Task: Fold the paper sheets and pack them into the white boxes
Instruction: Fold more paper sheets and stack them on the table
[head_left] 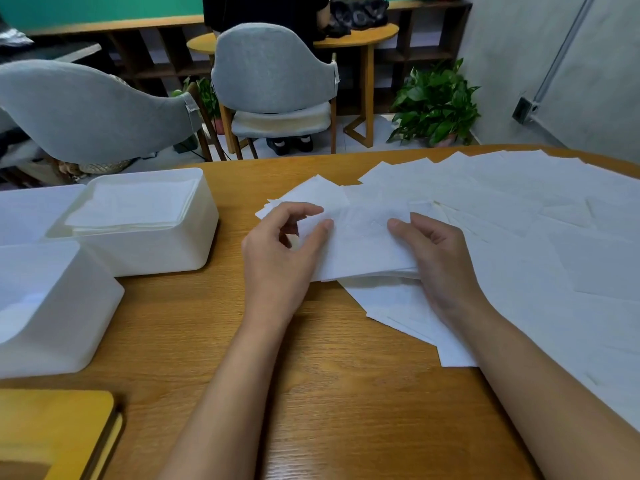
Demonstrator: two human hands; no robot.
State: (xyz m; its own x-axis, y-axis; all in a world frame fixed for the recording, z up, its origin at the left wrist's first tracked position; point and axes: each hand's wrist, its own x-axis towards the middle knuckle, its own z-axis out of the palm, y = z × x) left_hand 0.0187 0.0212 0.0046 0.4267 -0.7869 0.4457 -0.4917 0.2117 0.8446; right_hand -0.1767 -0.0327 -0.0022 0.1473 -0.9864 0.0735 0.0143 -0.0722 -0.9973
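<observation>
1. Far left — open white box (156, 247) on the table (329, 393), flat folded sheets (131, 206) stacked inside; nearer white box (69, 323) beside it, contents unclear.
2. Next, left hand (280, 251) curled, pinching the folded sheet (363, 244) by its left edge; square the corners before pressing the crease.
3. Then right hand (436, 261), thumb on top, fingers beneath, gripping the right edge — hold level.
4. Far right, loose sheets (519, 209) fanned out: thin, white, limp.

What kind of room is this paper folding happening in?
Probably an office lounge or meeting room: grey fabric-backed chairs beside a wood-grain table, low wooden cubby shelving against a green wall, and a potted green leafy plant on the floor.
</observation>
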